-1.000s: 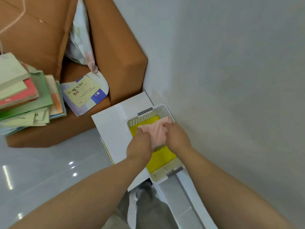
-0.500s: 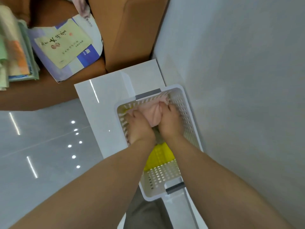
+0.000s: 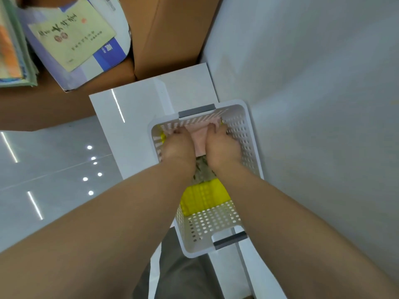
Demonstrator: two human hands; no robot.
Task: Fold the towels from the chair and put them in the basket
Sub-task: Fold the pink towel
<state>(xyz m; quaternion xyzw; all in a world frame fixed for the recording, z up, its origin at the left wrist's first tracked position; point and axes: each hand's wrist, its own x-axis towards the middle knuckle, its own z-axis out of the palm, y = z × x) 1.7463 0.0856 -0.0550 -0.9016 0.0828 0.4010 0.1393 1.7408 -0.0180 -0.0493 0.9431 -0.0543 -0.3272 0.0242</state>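
Observation:
A white perforated basket [image 3: 245, 137] with grey handles stands on a white surface against the wall. A folded pink towel [image 3: 200, 138] lies at the basket's far end. My left hand [image 3: 178, 146] holds its left side and my right hand [image 3: 222, 146] its right side, both down inside the basket. Just behind my hands, a greenish patterned towel [image 3: 201, 170] shows between my wrists. A yellow towel [image 3: 203, 197] lies nearer me on the basket's floor.
The brown chair [image 3: 168, 35] stands beyond the basket, with a paper bag [image 3: 75, 39] and a stack of folded cloths [image 3: 13, 46] on its seat. The grey wall [image 3: 323, 104] runs close along the right. Glossy floor [image 3: 43, 180] lies to the left.
Both hands have carried the pink towel from above the basket down to its far end. The view has closed in on the basket.

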